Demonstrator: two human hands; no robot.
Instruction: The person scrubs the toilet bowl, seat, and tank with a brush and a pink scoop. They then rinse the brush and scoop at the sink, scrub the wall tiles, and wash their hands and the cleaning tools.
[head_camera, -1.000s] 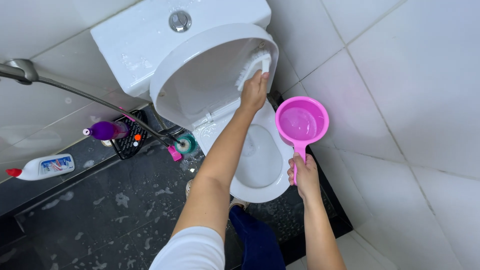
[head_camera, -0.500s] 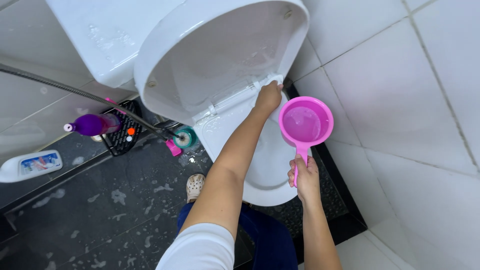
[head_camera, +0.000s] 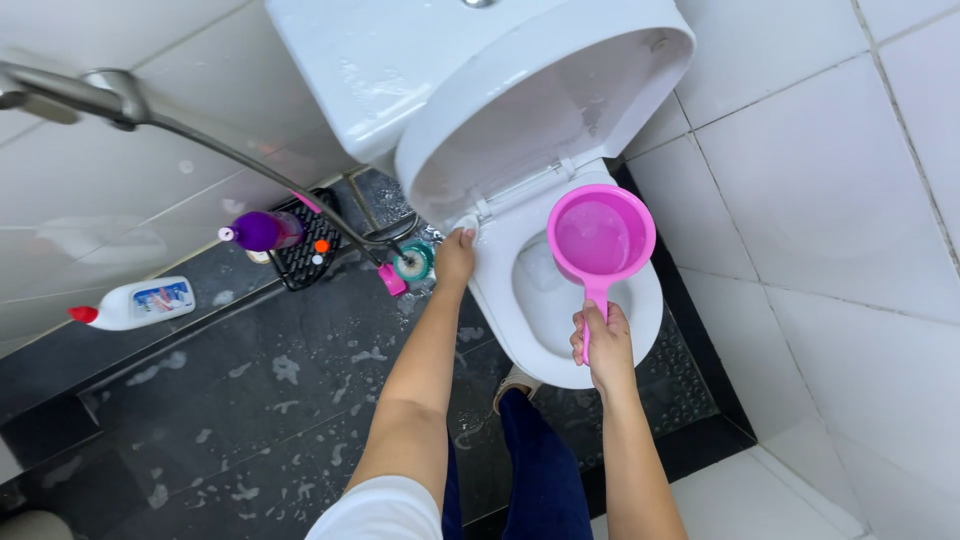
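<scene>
A white toilet (head_camera: 640, 320) stands against the tiled wall with its lid and seat (head_camera: 540, 110) raised against the tank (head_camera: 370, 70). My left hand (head_camera: 456, 255) presses a small white scrubbing pad (head_camera: 466, 224) on the left rear edge of the bowl rim, near the hinge. My right hand (head_camera: 601, 343) grips the handle of a pink water dipper (head_camera: 600, 235), held level over the open bowl. My dark blue trouser leg (head_camera: 540, 470) and a shoe show below the bowl.
A metal hose (head_camera: 200, 140) runs across the left wall. On the dark wet floor lie a white cleaner bottle with a red cap (head_camera: 135, 303), a purple bottle (head_camera: 262, 231) on a black rack and a teal brush holder (head_camera: 412, 262). White tiles cover the right.
My left hand slid from the upper right of the raised seat down and left to the bowl rim by the hinge. The dipper moved left over the bowl. The view came closer.
</scene>
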